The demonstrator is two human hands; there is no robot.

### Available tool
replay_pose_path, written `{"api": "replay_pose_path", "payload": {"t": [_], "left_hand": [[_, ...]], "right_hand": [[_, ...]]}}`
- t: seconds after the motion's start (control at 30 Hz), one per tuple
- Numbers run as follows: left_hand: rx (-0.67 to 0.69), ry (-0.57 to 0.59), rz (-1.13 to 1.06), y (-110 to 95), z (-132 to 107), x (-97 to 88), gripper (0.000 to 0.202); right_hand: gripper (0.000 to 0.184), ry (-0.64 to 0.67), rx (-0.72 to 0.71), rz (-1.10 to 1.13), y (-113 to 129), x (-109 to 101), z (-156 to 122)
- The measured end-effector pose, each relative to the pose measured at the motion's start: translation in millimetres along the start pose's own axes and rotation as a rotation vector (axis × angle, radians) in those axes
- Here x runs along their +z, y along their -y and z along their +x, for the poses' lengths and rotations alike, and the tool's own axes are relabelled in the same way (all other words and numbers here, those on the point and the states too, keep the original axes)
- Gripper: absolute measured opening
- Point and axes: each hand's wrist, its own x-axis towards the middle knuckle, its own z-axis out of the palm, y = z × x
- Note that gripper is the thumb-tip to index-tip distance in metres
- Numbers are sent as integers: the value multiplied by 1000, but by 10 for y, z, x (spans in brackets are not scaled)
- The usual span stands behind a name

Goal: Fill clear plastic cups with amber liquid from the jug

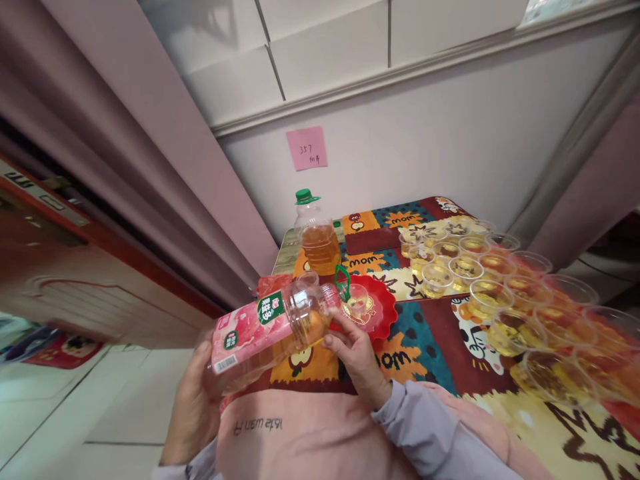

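Note:
A large plastic juice bottle (pixel 255 330) with a pink and green label lies tilted in front of me, its neck up and to the right. Amber liquid shows inside. My left hand (pixel 193 393) is wrapped round its base. At the shoulder, the fingers of my right hand (pixel 357 357) grip the bottle from below. A green carrying handle (pixel 342 283) sticks up at its neck. Beyond the neck lies a red scalloped tray (pixel 389 317), partly hidden by the bottle. Whether the bottle's mouth is capped is hard to make out.
A second juice bottle (pixel 321 247) with a green cap stands behind. Several clear plastic cups (pixel 466 268) of yellowish liquid crowd the right of the table. A patterned cloth (pixel 430 353) covers the table. A wooden door (pixel 100 280) is at left; a pink note (pixel 307 148) hangs on the wall.

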Motion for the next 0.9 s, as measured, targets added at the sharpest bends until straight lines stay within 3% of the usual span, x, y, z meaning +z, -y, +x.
{"api": "replay_pose_path", "payload": {"t": [0.63,0.9], "left_hand": [[-46,-14,35,-91,-101,76,31],[-31,-30,34,-112,-110,86,41]], "right_hand": [[73,19,20,10,16,21,-15],[72,28,27,-10,66,29,-35]]}}
